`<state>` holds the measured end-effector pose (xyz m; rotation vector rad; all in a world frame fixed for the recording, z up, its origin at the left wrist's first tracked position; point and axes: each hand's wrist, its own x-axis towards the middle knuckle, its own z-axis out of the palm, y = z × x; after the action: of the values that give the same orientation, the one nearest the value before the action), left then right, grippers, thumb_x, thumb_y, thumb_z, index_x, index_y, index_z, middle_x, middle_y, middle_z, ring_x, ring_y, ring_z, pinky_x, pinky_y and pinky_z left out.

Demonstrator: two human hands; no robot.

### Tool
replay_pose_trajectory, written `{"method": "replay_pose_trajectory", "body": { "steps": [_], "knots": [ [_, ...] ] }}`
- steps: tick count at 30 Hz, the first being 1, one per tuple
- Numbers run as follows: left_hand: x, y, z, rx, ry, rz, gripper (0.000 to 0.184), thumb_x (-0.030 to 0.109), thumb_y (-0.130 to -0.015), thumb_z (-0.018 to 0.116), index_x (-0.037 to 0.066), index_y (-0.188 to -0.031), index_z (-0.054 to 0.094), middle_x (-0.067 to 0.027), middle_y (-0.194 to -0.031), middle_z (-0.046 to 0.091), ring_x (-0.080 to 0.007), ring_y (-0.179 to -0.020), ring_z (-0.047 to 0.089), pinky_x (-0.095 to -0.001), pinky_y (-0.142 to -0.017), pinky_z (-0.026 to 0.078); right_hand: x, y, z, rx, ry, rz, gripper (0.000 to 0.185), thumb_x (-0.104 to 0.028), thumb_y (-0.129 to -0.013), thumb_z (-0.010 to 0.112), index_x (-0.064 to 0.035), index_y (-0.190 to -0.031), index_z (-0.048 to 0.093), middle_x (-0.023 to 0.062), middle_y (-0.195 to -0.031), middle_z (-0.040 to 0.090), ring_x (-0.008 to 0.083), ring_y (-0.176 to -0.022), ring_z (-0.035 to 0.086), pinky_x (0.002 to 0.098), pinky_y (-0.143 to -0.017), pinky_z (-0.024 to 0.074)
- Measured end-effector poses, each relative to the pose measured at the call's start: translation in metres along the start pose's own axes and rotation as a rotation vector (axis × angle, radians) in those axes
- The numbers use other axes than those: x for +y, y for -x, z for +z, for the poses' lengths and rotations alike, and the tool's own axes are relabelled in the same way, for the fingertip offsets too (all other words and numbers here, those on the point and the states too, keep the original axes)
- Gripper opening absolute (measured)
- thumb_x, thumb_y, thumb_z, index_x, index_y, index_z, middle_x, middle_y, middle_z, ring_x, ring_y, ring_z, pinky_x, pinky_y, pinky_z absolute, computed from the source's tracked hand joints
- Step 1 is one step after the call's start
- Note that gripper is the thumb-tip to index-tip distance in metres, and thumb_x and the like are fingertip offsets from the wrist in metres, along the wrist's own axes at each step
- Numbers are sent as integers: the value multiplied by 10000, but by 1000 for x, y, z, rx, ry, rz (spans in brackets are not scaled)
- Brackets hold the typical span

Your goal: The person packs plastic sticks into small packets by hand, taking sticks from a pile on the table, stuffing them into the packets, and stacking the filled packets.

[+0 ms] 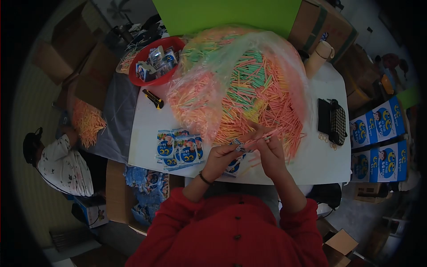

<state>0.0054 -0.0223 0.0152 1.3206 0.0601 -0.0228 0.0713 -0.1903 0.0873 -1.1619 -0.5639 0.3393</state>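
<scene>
My left hand (222, 159) pinches a small blue-and-white packet (239, 145) just over the front of the table. Beside it, my right hand (272, 155) is closed on a few thin pink sticks (269, 133), whose ends point toward the packet. The two hands nearly meet; whether the sticks are inside the packet I cannot tell. Behind them spreads a large heap of pink, green and yellow sticks (249, 89) in a clear plastic bag (202, 71). Flat blue-and-white packets (180, 150) lie left of my left hand, and another is partly hidden under my hands.
On the white table (147, 129) are a yellow-black utility knife (153, 99), a red bowl (133, 73) of packets, a black pouch (338, 122) and a beige tumbler (319, 58). A carton (118, 191) of packets stands below. Another person (64, 162) works at left; printed boxes (378, 142) stand right.
</scene>
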Motion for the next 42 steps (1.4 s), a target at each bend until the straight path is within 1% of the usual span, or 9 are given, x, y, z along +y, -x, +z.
{"method": "replay_pose_trajectory", "body": {
  "steps": [5,7,11,14,19,23,28,33,42],
  "knots": [
    [1,4,6,-16,195,10,256,-21,-900,601,1,-1149,657,-24,-1018,682,-69,-920,609,-212,-824,495,29,5,-16,-194,512,-25,120,-134,-985,464,-88,-1087,509,85,-1194,606,269,-1357,349,425,-1084,280],
    [-7,1,6,-33,208,-19,277,-19,-908,590,-1,-1181,635,-30,-1064,669,-79,-962,604,-221,-852,492,26,6,-14,-207,747,-132,160,-144,-963,498,-87,-1110,524,72,-1221,588,296,-1357,343,448,-1119,184],
    [-15,-5,5,-97,141,-3,329,24,-944,559,24,-1274,572,-55,-1204,620,-115,-1065,586,-252,-906,489,11,0,-12,-229,753,-88,283,-157,-935,550,-112,-1212,522,69,-1270,543,300,-1346,346,505,-1115,119],
    [-16,-11,4,-131,198,58,361,-24,-937,530,14,-1296,548,-71,-1254,599,-130,-1093,578,-262,-918,479,4,-2,-14,-263,887,-84,345,-189,-922,554,-91,-1249,504,73,-1334,522,315,-1390,285,461,-1137,132],
    [-5,-9,-1,-156,207,43,409,-38,-929,514,33,-1331,502,-90,-1263,594,-163,-1129,576,-310,-959,467,-13,-7,-36,-33,583,-68,406,-124,-897,605,-64,-1287,512,93,-1327,519,304,-1312,402,374,-1051,325],
    [-2,5,-10,-44,397,165,399,-29,-905,554,44,-1291,483,-112,-1208,614,-197,-1113,597,-359,-951,486,-36,-1,-85,137,748,74,349,-29,-869,571,-53,-1216,570,83,-1302,528,303,-1263,449,399,-1060,334],
    [19,39,-64,87,279,234,420,-63,-867,568,48,-1260,470,-127,-1131,620,-229,-1038,628,-395,-923,506,-41,23,-126,-277,1651,12,421,61,-729,579,-73,-1127,606,109,-1193,549,304,-1166,489,426,-1015,378],
    [55,59,-97,319,0,307,435,-98,-851,564,59,-1250,488,-112,-1076,612,-198,-931,627,-358,-881,514,-20,34,-142,-355,1829,-88,393,-4,-717,590,-70,-1104,611,107,-1185,550,290,-1171,489,421,-1027,365],
    [23,60,-120,525,-79,360,496,-141,-804,642,31,-1248,505,-83,-1124,585,-164,-1001,590,-284,-870,507,7,21,-142,-430,1851,-166,328,-101,-755,567,-25,-1073,590,90,-1110,564,238,-1095,521,355,-1009,392]
  ]
}}
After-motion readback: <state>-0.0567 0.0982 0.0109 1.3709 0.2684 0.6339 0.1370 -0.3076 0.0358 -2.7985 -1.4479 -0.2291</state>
